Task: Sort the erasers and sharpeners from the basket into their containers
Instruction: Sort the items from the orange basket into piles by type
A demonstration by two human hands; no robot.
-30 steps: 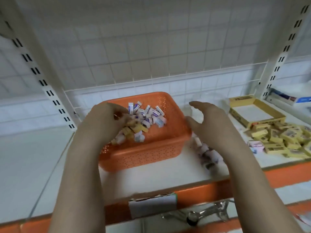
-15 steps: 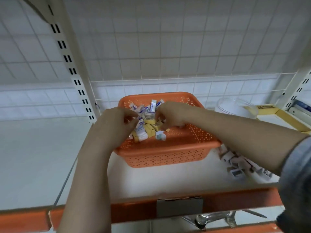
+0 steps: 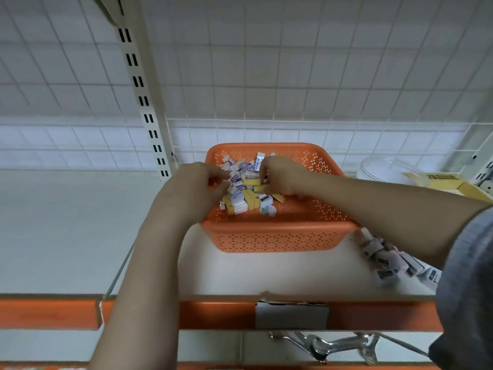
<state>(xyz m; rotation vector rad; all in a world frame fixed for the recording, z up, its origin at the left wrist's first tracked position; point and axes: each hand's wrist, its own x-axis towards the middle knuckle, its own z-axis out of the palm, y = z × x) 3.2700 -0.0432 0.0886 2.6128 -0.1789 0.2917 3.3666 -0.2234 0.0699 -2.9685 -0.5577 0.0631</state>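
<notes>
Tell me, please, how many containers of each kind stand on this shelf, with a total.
Orange perforated plastic basket: 1
Clear round plastic tub: 1
Yellow open cardboard box: 1
Total: 3 containers

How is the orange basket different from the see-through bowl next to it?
The orange basket is opaque, squarish and full of holes; the clear bowl is see-through, round and smooth. The basket holds many small packets, with both hands in it; the bowl looks empty. Both sit on the same white shelf.
</notes>
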